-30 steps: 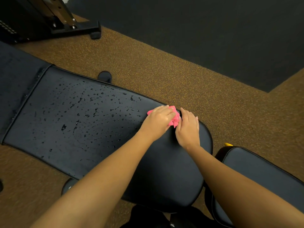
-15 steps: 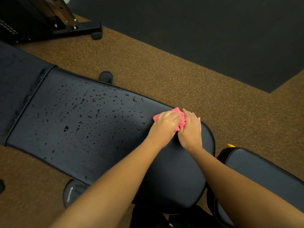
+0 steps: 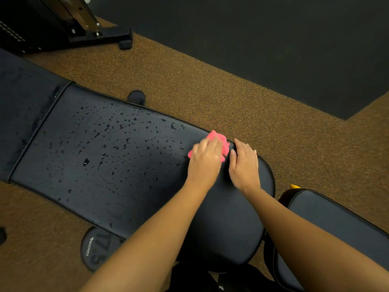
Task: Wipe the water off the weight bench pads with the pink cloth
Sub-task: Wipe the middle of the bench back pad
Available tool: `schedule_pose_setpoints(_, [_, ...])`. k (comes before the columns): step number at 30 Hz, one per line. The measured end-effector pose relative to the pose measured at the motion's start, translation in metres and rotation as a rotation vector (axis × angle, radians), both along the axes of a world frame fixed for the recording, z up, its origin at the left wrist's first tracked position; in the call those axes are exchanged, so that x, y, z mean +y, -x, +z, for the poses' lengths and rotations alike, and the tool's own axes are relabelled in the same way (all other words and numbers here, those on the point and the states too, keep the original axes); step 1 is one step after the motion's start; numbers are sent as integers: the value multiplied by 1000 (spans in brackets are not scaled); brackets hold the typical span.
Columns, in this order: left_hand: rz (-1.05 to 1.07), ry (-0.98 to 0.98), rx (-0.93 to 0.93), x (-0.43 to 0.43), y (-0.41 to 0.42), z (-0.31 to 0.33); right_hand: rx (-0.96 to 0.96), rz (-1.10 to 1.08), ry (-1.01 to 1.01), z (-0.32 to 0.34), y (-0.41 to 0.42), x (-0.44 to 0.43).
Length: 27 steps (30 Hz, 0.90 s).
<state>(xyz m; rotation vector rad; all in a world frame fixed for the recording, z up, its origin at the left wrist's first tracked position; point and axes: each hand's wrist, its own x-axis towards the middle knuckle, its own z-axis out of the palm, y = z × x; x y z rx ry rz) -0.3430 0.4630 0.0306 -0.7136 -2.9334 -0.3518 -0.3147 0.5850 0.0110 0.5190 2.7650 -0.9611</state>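
Note:
The long black bench pad (image 3: 105, 169) runs from the left to the centre, and its left and middle parts are speckled with water drops (image 3: 126, 142). My left hand (image 3: 205, 161) lies over the bunched pink cloth (image 3: 224, 144) and grips it at the pad's far edge, just right of the wet patch. Beside the cloth, my right hand (image 3: 244, 165) rests flat on the dry, rounded end of the pad with its fingers straight. A second black pad (image 3: 336, 224), the seat, sits at the lower right.
A round black weight plate (image 3: 94, 247) lies on the floor under the pad's near edge. A black machine frame (image 3: 84, 24) stands at the top left. Brown speckled flooring (image 3: 231, 91) meets a black mat (image 3: 273, 49) beyond the bench. A yellow tab (image 3: 294, 186) shows by the seat.
My left hand and the cloth have slid slightly left along the far edge, away from my right hand, so a small gap now shows between them. The right hand stays put.

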Motion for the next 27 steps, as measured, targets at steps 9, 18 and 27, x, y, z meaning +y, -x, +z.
schedule_pose_setpoints(9, [-229, 309, 254, -29, 12, 3, 16, 0, -23, 0, -1, -1])
schedule_pose_setpoints(18, [-14, 265, 144, -39, 3, 10, 19, -11, -47, -4, 0, -4])
schedule_pose_setpoints(27, [-142, 375, 282, -72, 24, 15, 24, -7, -57, -2, -2, -5])
